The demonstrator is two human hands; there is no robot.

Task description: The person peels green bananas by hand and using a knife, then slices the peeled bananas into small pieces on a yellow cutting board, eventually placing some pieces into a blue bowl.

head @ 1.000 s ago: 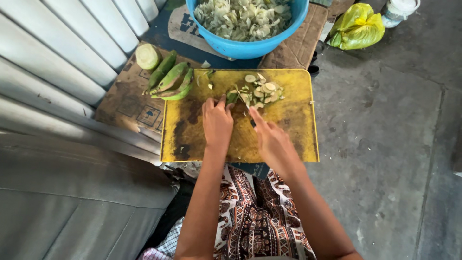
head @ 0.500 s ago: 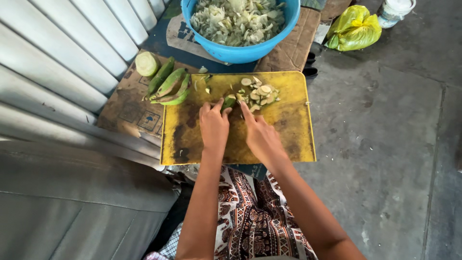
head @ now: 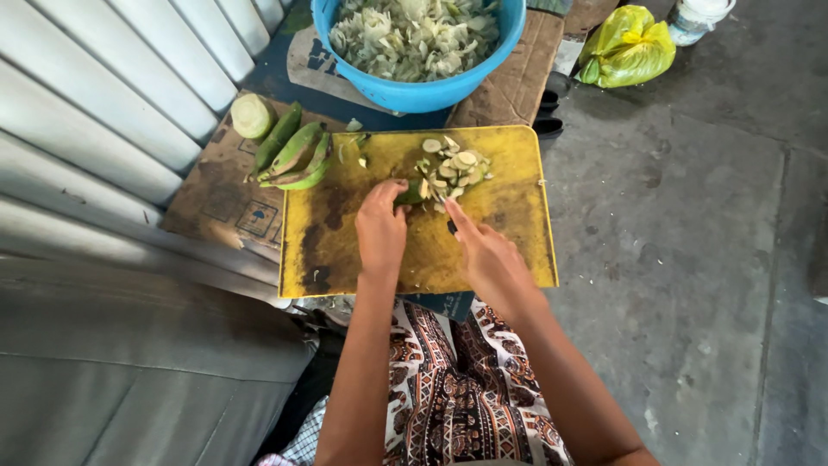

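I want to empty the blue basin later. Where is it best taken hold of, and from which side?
Probably the blue basin at its rim, with both hands on opposite sides. The rim flares outward above sloping walls, giving a lip to hook under, and it sits upright, heaped with slices. The near rim, beyond the yellow cutting board, is open.

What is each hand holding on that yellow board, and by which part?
The left hand pins a green banana piece by its near end. The right hand grips a knife by its dark handle.

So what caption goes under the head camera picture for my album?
Left hand steadies a green banana on a yellow board; right hand slices.
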